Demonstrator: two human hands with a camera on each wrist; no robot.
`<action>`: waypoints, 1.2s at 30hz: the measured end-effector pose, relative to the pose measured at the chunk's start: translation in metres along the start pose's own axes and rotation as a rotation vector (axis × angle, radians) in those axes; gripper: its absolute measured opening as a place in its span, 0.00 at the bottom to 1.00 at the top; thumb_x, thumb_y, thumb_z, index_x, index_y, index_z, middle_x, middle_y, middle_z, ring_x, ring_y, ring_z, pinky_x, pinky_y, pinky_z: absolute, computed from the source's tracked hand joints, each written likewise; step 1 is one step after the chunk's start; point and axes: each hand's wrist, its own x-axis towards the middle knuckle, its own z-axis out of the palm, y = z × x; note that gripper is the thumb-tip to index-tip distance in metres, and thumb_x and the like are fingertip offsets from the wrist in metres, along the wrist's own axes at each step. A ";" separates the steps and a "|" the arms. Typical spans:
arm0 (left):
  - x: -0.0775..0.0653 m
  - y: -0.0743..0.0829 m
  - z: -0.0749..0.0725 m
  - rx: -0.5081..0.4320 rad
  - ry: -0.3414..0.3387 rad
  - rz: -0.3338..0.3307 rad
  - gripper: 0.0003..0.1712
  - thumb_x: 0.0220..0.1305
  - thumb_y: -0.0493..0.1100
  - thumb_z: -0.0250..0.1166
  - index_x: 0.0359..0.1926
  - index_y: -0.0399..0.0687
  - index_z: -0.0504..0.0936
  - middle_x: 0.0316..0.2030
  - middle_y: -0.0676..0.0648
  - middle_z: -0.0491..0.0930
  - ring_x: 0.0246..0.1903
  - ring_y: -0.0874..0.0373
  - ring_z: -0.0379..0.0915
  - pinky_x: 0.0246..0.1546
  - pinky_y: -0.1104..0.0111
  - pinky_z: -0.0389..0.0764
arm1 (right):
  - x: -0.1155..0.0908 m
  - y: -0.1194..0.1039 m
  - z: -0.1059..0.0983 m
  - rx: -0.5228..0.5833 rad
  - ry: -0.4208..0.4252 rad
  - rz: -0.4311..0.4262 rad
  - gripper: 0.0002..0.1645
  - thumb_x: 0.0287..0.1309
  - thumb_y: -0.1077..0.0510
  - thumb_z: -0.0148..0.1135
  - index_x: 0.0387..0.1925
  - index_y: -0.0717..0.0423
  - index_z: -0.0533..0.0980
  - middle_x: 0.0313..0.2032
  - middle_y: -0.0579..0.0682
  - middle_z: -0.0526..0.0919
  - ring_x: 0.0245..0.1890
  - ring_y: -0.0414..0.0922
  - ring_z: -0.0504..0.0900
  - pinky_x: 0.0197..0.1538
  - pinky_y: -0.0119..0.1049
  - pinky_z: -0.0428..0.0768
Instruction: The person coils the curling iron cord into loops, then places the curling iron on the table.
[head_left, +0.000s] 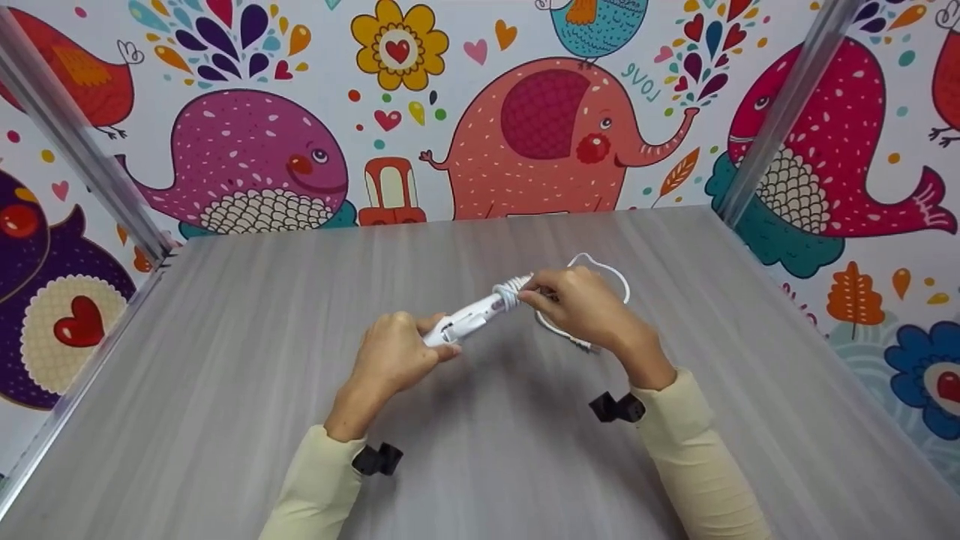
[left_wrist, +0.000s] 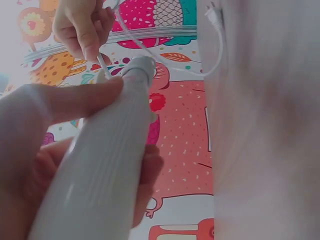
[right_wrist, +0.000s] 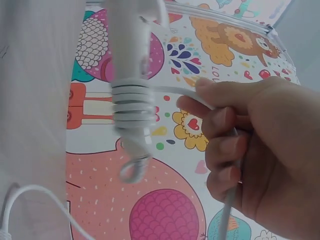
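Observation:
A white wand-shaped appliance that looks like a curling iron (head_left: 471,316) is held tilted above the table, its far end up and to the right. My left hand (head_left: 388,354) grips its near end, thumb along the smooth white body in the left wrist view. Several turns of white cord (right_wrist: 133,106) are wound around the far part. My right hand (head_left: 589,304) holds the cord beside these turns, fingers curled round it, with a stretch running straight to the coil. The loose rest of the cord hangs in a loop, ending in a two-pin plug (left_wrist: 214,16).
Beneath both hands lies a grey wood-grain table (head_left: 247,360). A wall with cartoon animals (head_left: 540,150) stands behind it, and metal posts (head_left: 787,112) rise at the back corners. A small black camera (head_left: 616,407) sits at each wrist.

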 end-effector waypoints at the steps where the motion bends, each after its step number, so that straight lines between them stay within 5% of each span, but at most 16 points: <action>1: 0.000 0.000 -0.002 -0.019 0.022 -0.007 0.31 0.47 0.53 0.81 0.53 0.46 0.87 0.40 0.45 0.89 0.24 0.57 0.71 0.22 0.68 0.65 | 0.000 -0.001 -0.001 0.020 0.000 0.003 0.12 0.64 0.51 0.66 0.37 0.56 0.85 0.22 0.47 0.79 0.23 0.39 0.70 0.30 0.32 0.70; 8: 0.000 -0.001 -0.012 -0.216 0.143 0.027 0.32 0.49 0.49 0.80 0.55 0.43 0.85 0.48 0.42 0.88 0.35 0.52 0.80 0.29 0.67 0.73 | -0.002 -0.002 -0.002 0.191 -0.007 -0.021 0.11 0.67 0.52 0.62 0.36 0.55 0.84 0.20 0.45 0.71 0.23 0.39 0.67 0.30 0.31 0.68; 13: 0.001 -0.002 -0.018 -0.401 0.092 0.034 0.31 0.51 0.48 0.80 0.56 0.44 0.84 0.49 0.41 0.87 0.38 0.50 0.80 0.33 0.67 0.77 | -0.001 0.008 -0.002 0.413 -0.064 -0.035 0.13 0.69 0.52 0.60 0.41 0.54 0.86 0.20 0.46 0.70 0.22 0.40 0.67 0.28 0.30 0.69; 20: 0.002 -0.006 -0.022 -0.565 -0.010 0.083 0.29 0.54 0.44 0.77 0.58 0.43 0.82 0.51 0.39 0.86 0.39 0.50 0.80 0.35 0.66 0.82 | 0.006 0.034 0.005 0.706 -0.247 -0.103 0.15 0.72 0.57 0.55 0.41 0.60 0.85 0.19 0.59 0.70 0.19 0.42 0.70 0.27 0.31 0.74; 28: -0.001 -0.007 -0.023 -0.597 -0.125 0.200 0.28 0.55 0.44 0.76 0.57 0.44 0.83 0.49 0.39 0.87 0.38 0.49 0.80 0.37 0.66 0.82 | 0.011 0.054 0.018 0.654 -0.269 -0.094 0.16 0.72 0.60 0.55 0.36 0.64 0.85 0.20 0.46 0.70 0.22 0.37 0.67 0.28 0.28 0.67; 36: 0.000 -0.008 -0.021 -0.557 -0.192 0.279 0.27 0.54 0.43 0.76 0.56 0.43 0.84 0.53 0.39 0.84 0.42 0.50 0.79 0.38 0.66 0.80 | 0.013 0.050 0.017 0.555 -0.036 0.018 0.10 0.65 0.64 0.62 0.43 0.67 0.85 0.39 0.60 0.88 0.37 0.41 0.81 0.45 0.30 0.79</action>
